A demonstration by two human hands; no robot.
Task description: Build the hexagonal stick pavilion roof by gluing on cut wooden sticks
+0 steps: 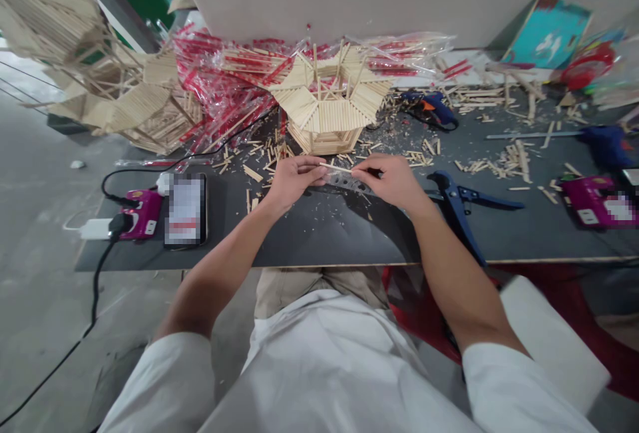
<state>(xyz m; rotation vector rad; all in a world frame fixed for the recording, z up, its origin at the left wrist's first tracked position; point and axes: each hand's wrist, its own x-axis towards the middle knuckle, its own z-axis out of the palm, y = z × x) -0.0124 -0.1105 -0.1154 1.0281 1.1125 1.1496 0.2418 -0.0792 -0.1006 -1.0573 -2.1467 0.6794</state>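
Observation:
A thin pale wooden stick (339, 167) spans the gap between my two hands. My left hand (298, 177) pinches one end of it with thumb and fingers. The other end sits between the thumb and fingertips of my right hand (392, 180). Below the stick lies a grey strip with round holes (349, 183), partly hidden by my hands. Just beyond them stands a small model building of wooden sticks (324, 114), with a flared roof and uprights on top. Blue cutting pliers (456, 210) rest beside my right forearm.
Stick offcuts (494, 163) litter the dark table (309, 240). A blue glue gun (432, 107) lies behind, near plastic-wrapped sticks (214, 80). At left are a phone (186, 210), a purple power strip (142, 213) with cables, and a larger stick model (134, 97). Another purple power strip (592, 200) sits right.

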